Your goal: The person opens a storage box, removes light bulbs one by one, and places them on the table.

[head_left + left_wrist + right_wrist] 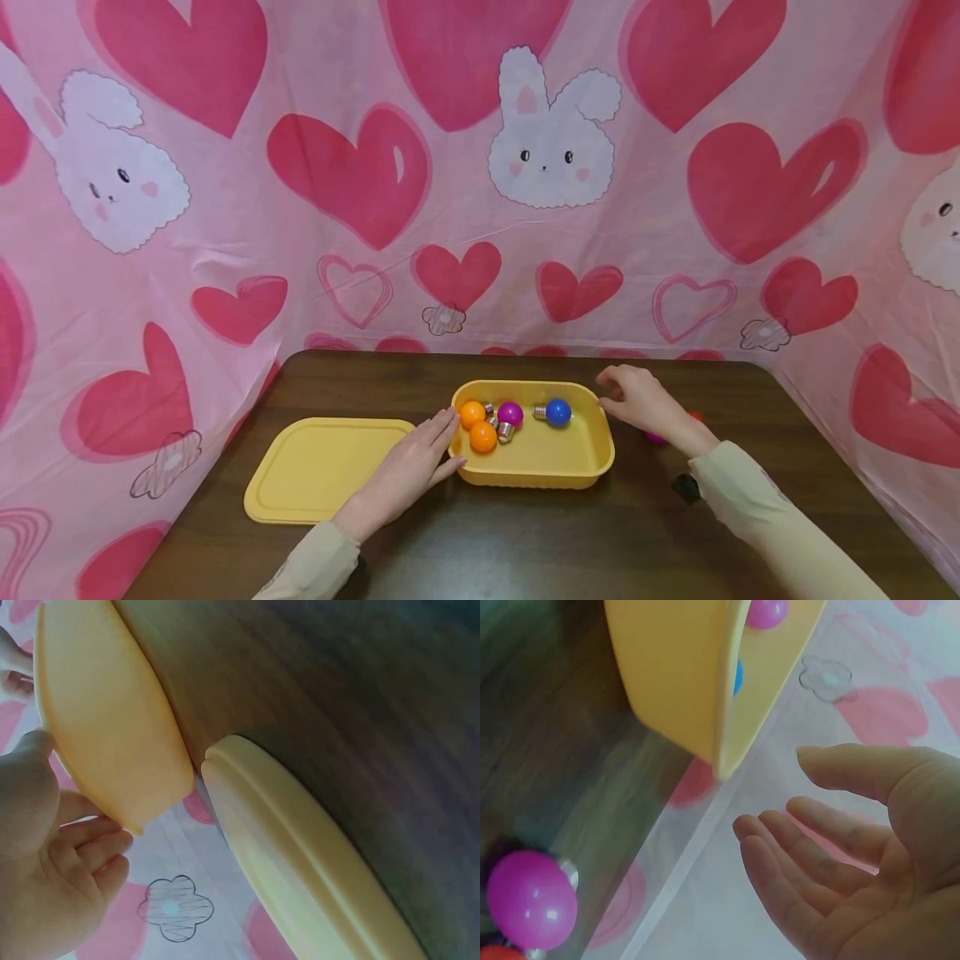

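A yellow plastic box sits on the table with small coloured bulbs inside. Two orange bulbs and a magenta bulb lie in its left part, a blue bulb farther right. My left hand rests at the box's left end, fingers extended along the rim and thumb near the front corner. Just off the right end hovers my right hand, its fingers loosely bent and nothing between them. In the right wrist view its fingertips are apart from the box wall.
Left of the box lies a flat yellow lid. Another magenta bulb and a red bulb lie on the table to the right, partly hidden by the right forearm in the head view. A pink heart-patterned cloth hangs behind the dark table.
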Demonstrator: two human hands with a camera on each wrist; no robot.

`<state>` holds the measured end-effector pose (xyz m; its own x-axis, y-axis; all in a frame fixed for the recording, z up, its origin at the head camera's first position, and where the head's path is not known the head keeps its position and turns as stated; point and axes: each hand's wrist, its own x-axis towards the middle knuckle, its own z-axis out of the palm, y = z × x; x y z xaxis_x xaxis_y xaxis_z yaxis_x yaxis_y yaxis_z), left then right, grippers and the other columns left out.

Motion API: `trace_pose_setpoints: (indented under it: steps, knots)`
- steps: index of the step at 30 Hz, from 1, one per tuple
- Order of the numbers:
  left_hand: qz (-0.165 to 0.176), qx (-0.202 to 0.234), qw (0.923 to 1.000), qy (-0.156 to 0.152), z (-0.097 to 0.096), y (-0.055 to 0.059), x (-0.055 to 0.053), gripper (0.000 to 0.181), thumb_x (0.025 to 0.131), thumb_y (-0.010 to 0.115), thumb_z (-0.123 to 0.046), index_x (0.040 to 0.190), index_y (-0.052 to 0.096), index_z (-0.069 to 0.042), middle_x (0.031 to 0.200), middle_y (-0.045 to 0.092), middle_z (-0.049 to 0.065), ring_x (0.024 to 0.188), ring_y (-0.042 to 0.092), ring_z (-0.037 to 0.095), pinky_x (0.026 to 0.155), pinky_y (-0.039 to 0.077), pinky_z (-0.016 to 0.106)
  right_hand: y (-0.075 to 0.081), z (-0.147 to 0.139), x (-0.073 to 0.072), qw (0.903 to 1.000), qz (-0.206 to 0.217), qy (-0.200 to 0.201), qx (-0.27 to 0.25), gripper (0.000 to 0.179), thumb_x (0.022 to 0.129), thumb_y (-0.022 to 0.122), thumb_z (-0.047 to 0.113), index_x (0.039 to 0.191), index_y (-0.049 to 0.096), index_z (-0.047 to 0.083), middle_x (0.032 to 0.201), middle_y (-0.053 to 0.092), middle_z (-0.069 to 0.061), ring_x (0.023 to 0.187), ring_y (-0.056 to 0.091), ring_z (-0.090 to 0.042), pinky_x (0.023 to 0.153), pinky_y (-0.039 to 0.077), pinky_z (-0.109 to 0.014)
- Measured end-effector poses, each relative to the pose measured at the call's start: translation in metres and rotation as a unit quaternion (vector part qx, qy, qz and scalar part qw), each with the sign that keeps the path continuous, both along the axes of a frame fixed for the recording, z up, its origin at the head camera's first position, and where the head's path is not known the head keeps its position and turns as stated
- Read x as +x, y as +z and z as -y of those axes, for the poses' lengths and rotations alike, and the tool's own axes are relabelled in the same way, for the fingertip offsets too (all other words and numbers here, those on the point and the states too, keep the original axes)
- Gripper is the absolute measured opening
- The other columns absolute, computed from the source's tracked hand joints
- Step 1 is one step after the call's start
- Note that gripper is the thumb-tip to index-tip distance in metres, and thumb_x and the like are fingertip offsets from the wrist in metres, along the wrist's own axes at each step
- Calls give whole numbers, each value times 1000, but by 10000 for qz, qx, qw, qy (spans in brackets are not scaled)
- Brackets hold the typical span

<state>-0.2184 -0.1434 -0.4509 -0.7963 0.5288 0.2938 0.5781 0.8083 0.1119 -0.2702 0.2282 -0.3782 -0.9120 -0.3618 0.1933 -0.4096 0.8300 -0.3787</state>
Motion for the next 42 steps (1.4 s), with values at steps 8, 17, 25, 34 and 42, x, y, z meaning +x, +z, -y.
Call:
trace_pose_setpoints:
  steps: [8,17,25,34,42]
  knots:
    - [149,-66,9999,11,0,2,0,70,96,57,-50,148,44,-4,154,46,14,141,47,28,113,43,47,-9,20,-3,9996,202,130,128,29,83,77,8,109,68,-3,100,70,-17,84,65,-26,78,62,-40]
    - [137,-35,9999,-9,0,1,0,70,96,58,-49,148,45,-4,154,45,14,141,47,28,114,42,46,-17,38,-6,9983,442,271,274,32,84,77,12,110,66,-3,102,69,-18,91,65,-30,84,61,-43]
    - [122,-43,9999,-12,0,2,0,70,97,56,-51,148,45,-4,154,46,13,142,47,27,115,42,46,-23,43,-14,9973,454,443,378,31,83,78,11,109,67,-3,102,70,-18,92,64,-31,88,59,-45]
    - [201,-1,9998,-3,0,2,0,70,97,56,-50,148,45,-4,155,45,13,142,46,27,115,41,46,-30,48,-20,9948,490,616,653,35,83,78,11,115,68,-2,104,71,-15,95,64,-29,95,56,-48]
    - [284,37,9996,12,0,2,0,69,97,57,-49,148,44,-4,155,45,13,143,45,29,116,41,47,-32,52,-21,9930,717,469,810,36,84,78,12,117,70,3,108,68,-13,96,61,-24,96,56,-48]
